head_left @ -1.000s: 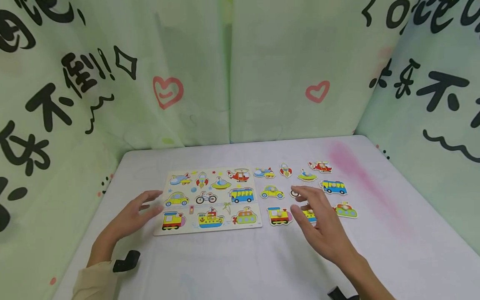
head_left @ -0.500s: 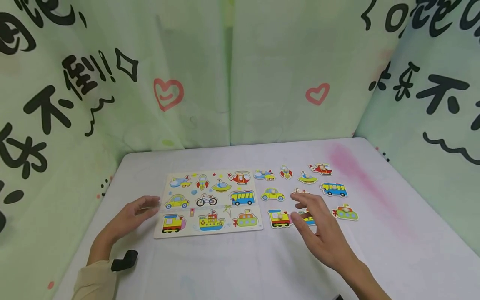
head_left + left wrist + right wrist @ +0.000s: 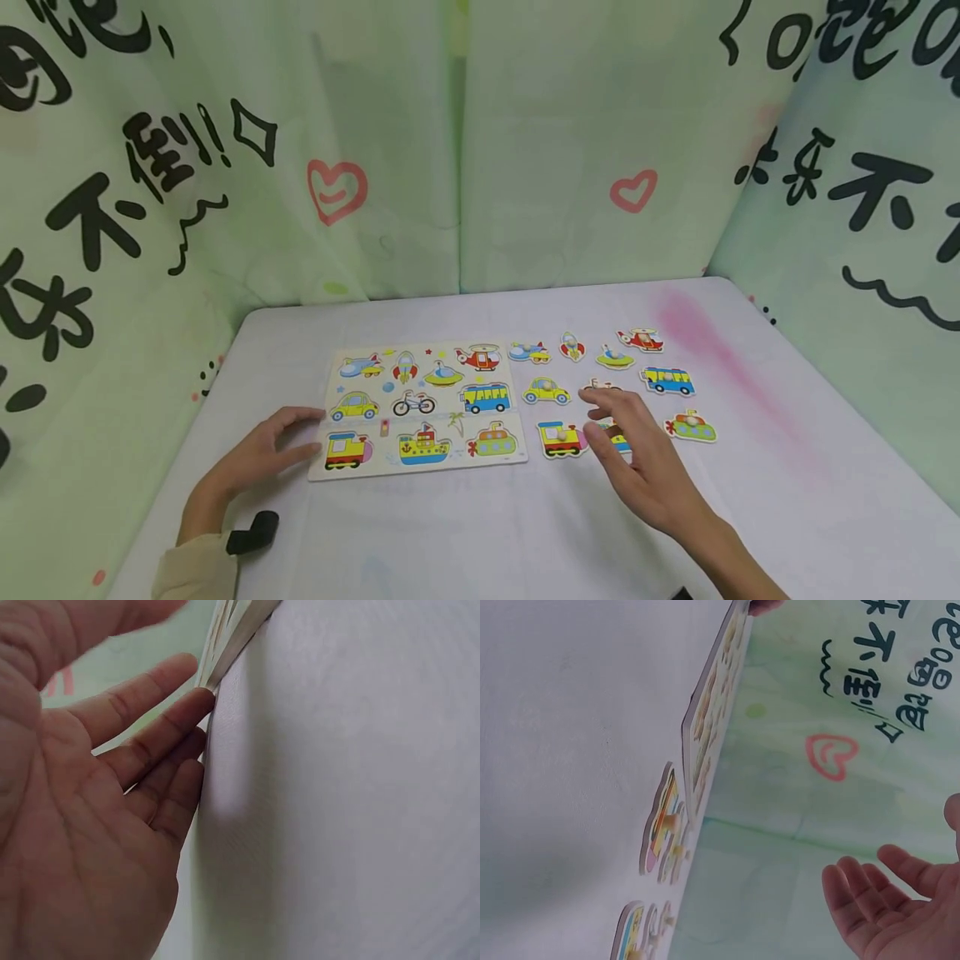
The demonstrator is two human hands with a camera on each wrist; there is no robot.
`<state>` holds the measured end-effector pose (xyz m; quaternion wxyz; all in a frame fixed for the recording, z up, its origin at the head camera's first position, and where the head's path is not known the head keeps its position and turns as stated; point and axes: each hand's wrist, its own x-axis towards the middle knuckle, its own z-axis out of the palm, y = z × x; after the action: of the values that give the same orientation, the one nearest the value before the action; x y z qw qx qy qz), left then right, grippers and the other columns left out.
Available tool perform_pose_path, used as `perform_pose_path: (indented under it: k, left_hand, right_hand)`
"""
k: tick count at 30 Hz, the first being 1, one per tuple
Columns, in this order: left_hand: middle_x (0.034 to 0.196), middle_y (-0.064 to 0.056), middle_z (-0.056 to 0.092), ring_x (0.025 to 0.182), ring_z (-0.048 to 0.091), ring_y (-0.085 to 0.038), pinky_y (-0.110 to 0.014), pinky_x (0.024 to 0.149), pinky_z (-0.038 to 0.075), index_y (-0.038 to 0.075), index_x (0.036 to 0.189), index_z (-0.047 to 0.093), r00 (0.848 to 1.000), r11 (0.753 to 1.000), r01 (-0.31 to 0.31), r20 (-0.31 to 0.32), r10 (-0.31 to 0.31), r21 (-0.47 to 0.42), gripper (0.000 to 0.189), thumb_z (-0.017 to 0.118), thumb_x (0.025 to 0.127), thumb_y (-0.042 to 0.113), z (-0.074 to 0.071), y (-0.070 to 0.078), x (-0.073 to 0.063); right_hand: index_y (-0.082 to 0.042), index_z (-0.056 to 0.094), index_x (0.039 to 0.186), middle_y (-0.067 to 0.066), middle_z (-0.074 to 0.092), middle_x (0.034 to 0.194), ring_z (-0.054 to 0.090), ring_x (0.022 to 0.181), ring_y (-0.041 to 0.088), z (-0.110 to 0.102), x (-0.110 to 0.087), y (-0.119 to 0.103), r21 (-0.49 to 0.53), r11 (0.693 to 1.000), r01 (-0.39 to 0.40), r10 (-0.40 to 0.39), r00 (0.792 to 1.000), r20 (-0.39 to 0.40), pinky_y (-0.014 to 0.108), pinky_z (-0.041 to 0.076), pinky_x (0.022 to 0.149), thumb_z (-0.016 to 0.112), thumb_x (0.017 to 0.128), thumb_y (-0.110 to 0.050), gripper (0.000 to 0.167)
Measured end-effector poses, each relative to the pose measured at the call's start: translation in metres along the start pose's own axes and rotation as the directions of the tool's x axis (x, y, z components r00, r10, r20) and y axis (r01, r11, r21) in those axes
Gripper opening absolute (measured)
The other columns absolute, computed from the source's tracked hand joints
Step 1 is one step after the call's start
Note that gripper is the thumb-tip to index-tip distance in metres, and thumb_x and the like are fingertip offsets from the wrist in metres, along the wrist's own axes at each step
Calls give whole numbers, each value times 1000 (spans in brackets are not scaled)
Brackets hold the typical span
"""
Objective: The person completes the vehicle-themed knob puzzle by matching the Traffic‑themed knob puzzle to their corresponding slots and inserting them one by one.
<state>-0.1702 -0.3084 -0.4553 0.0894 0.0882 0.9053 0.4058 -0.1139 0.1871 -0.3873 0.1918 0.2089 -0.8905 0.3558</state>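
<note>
Board point(image 3: 442, 416) apparently against left hand point(image 3: 261, 450)

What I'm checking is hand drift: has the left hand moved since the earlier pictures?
Yes: against the puzzle board in the head view, the left hand has moved along the board's left edge, toward its near corner.

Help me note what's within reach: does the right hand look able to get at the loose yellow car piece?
Probably yes. The right hand holds nothing, and in the head view the loose yellow car piece lies close by, with nothing seen between them.
</note>
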Motion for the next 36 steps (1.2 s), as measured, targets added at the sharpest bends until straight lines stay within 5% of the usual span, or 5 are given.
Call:
perform_pose_path:
  k: [8,17,36]
  left_hand:
    - [146,-20,50,140,41,-45,-66,114,33,8,136,57,996,996,-84,-9,85,42,50,77,92,20,2,-3,0]
    - [150,-18,47,144,35,-46,-68,115,29,12,137,57,999,999,-42,-3,42,16,48,74,93,19,7,-2,-1]
    - [149,-19,48,143,36,-46,-68,115,29,10,137,59,996,995,-86,-26,87,43,46,74,94,18,8,-4,-3]
  right_hand:
    - [-14,59,138,-1,59,132,61,107,11,5,16,6,20,1000,-18,17,999,30,26,56,85,57,104,-15,33]
    - [-10,58,138,5,59,130,63,106,17,24,34,16,34,999,-38,36,996,78,31,58,82,57,105,-19,34]
    - [0,55,139,20,60,132,64,111,33,50,71,51,-33,984,-173,176,963,202,47,59,87,62,103,-29,46]
